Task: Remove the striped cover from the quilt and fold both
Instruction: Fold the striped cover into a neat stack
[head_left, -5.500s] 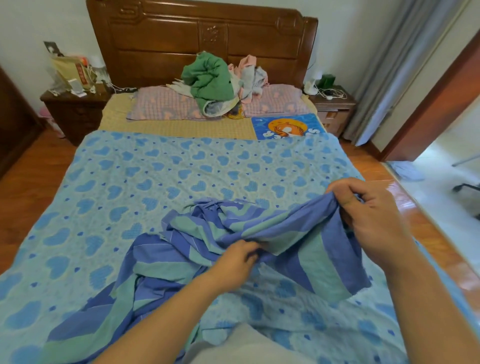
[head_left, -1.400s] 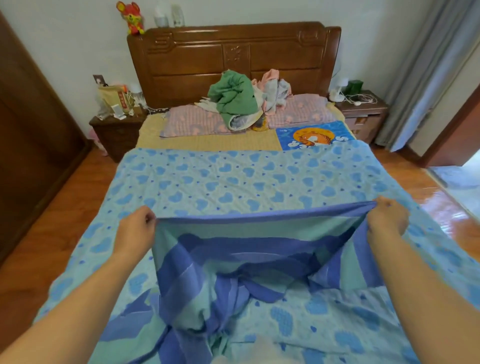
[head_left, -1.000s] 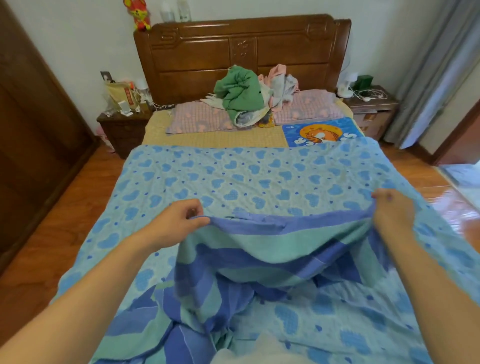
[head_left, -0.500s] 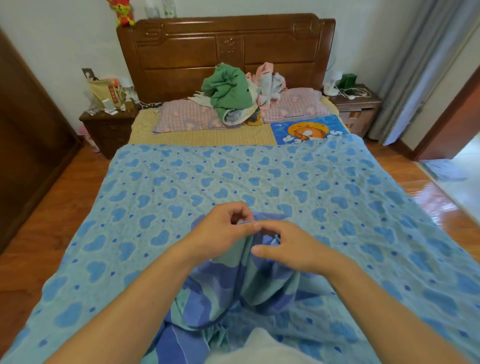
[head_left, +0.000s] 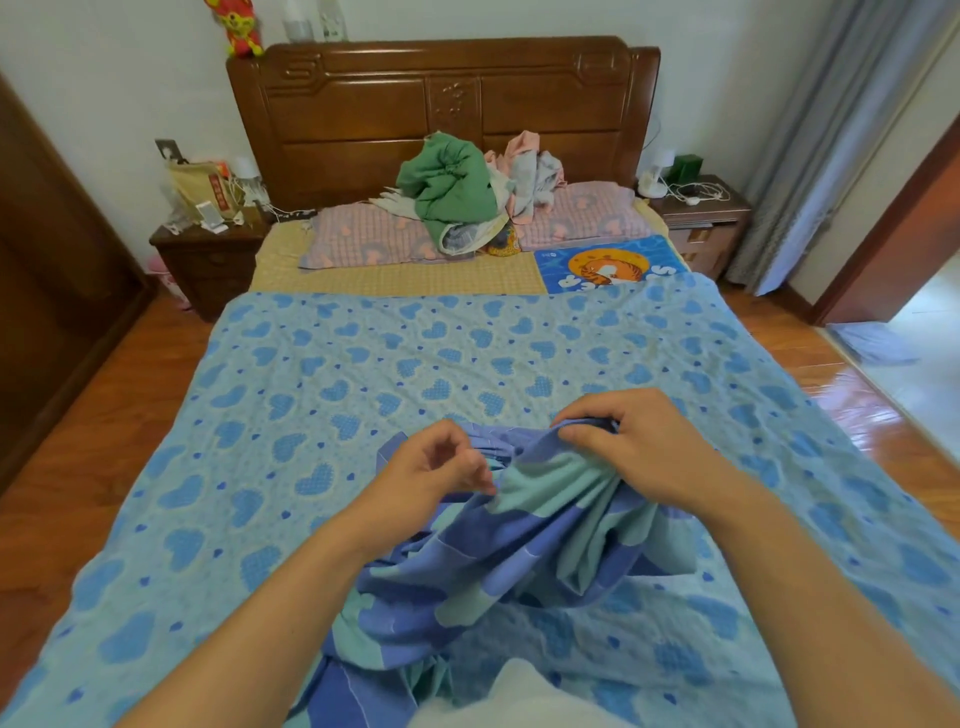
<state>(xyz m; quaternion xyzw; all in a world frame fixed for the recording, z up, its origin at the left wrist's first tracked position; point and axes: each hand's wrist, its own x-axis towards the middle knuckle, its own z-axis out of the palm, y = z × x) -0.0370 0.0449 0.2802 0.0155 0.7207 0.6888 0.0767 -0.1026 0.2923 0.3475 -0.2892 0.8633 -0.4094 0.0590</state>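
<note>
The striped cover (head_left: 519, 545), blue and teal, hangs bunched in front of me over the near part of the bed. My right hand (head_left: 639, 441) grips its gathered top edge with curled fingers. My left hand (head_left: 431, 467) pinches the cover's edge just to the left, a short gap from the right hand. Under it lies the quilt (head_left: 363, 374), light blue with darker blue hearts, spread flat across the bed. The cover's lower end trails off the foot of the bed.
A pile of green and pink clothes (head_left: 467, 187) sits on two pillows (head_left: 358, 239) by the wooden headboard (head_left: 441, 98). Nightstands (head_left: 208, 260) flank the bed. A blue cartoon mat (head_left: 608, 265) lies at the right. Wood floor runs along both sides, a doorway at the right.
My hands held the cover's top edge stretched wide, then came together at the middle, doubling the cover. Now they have drawn slightly apart, the right hand holding the gathered edge.
</note>
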